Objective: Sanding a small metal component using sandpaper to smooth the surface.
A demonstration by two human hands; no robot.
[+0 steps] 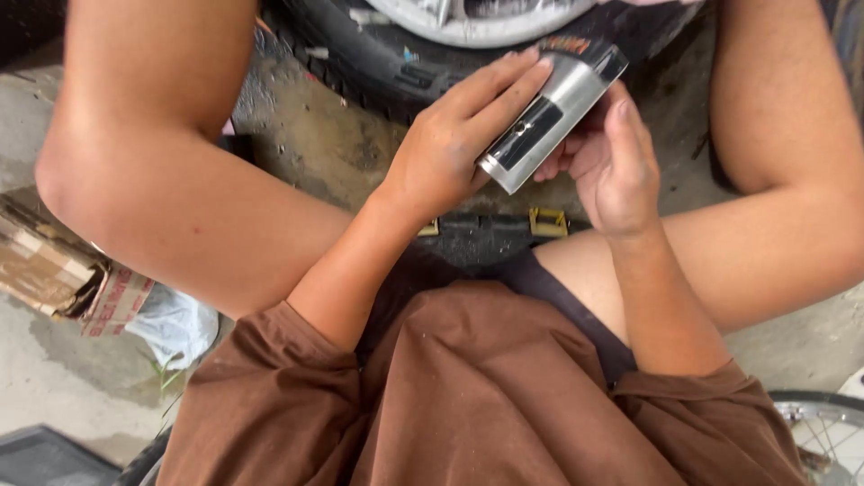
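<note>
Far left, a torn cardboard box (pixel 54 270) sits on the concrete floor (pixel 63 396). Now the left hand (pixel 450 148), fingers laid flat along a silver and black metal can (pixel 553 112), grip closed around it. The right hand (pixel 621 166) cups the can from the other side, thumb up. A black tire (pixel 360 58) lies just behind; a spoked wheel (pixel 823 427) shows bottom right.

Soft, even daylight from above, fairly bright. A mild sheen lies on the silver tube (pixel 551 108). Shadows are faint under the knees. Focus is slightly soft throughout, and the edges stretch a little.
</note>
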